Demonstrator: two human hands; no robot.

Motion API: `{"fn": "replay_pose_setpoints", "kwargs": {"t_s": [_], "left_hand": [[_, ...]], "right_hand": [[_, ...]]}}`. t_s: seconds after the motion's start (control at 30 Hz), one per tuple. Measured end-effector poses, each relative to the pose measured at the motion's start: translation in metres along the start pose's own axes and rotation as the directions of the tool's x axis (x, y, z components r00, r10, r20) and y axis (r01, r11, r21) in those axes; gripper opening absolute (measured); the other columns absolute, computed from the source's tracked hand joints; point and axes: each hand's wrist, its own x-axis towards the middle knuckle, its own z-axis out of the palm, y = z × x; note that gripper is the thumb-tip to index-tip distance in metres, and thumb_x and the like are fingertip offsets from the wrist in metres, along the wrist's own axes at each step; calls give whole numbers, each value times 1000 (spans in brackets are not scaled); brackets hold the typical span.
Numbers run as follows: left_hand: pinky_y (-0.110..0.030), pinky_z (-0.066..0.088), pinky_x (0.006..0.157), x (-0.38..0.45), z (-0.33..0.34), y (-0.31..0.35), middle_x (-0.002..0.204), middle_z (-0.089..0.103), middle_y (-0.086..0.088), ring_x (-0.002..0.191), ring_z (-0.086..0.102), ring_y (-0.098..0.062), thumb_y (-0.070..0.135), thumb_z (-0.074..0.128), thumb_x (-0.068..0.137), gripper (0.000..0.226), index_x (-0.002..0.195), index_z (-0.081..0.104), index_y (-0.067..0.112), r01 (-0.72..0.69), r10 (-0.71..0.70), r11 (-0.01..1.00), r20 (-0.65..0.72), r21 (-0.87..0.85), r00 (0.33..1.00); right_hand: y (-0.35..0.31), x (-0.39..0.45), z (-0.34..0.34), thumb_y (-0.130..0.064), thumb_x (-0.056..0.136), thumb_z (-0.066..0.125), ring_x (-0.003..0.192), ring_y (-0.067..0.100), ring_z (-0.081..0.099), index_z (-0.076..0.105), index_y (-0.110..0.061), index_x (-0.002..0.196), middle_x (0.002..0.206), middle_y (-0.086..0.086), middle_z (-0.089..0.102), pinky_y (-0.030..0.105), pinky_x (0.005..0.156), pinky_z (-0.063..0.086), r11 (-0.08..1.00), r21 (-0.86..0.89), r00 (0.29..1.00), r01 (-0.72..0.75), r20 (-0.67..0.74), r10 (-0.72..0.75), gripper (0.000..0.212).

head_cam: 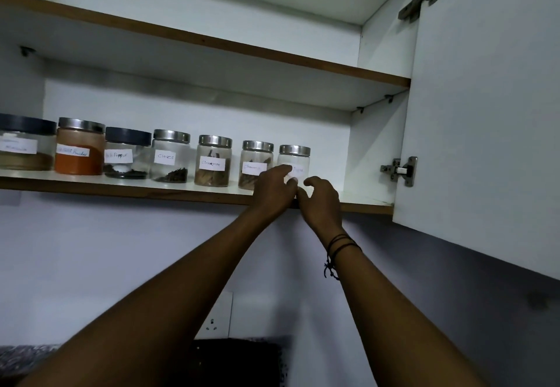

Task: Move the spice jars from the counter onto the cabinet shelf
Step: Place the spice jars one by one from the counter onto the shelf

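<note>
My left hand (274, 188) covers the lower half of the end jar (294, 160), leaving its label unreadable. The leftmost jar (25, 144) is cut off by the frame's edge, its label blurred. My elbows fall below the frame.

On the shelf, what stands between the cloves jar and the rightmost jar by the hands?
Head view: two steel-lidded jars of brown sticks, one labelled cinnamon, the next partly behind the left hand.
</note>
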Motion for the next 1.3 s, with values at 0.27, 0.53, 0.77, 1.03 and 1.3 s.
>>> {"fn": "replay_pose_setpoints", "kwargs": {"t_s": [0.27,0.53,0.77,1.03,1.3], "left_hand": [[-21,46,94,-104,8,1,123,67,0,111,61,-13,22,50,101,29,124,63,12,-202,217,967,90,-152,972],[-19,40,105,-293,66,-19,136,62,-3,123,57,-10,20,47,102,38,137,56,11,200,-57,942,456,-271,888],[-27,37,109,-497,119,-29,142,56,-12,130,54,-24,19,44,102,41,143,49,13,326,-132,942,805,-80,578],[-19,7,114,-579,156,-33,163,21,-7,152,12,-20,21,40,103,53,153,27,10,327,-152,944,923,30,354],[-28,37,108,-584,166,-29,146,46,-9,133,47,-27,17,53,96,59,150,29,15,626,-374,777,850,68,372]], "right_hand": [[21,-103,-22,-21,96,57,109,15,60,67,-16,115,117,1,68,19,88,42,988,52,989,145,-35,-143,22],[99,-292,-27,-19,94,55,107,20,59,66,-11,116,116,6,68,15,87,37,993,-90,980,-70,178,85,26],[168,-499,-50,-11,82,68,90,32,66,69,-4,97,95,15,70,36,86,49,902,-354,891,-246,285,354,16],[218,-596,-54,-40,87,56,137,34,35,29,-19,150,155,15,28,41,110,39,786,-551,728,-278,413,547,72],[224,-616,-51,-44,76,71,100,21,58,38,-39,135,136,4,32,31,82,56,741,-447,745,-501,213,632,68]]}}
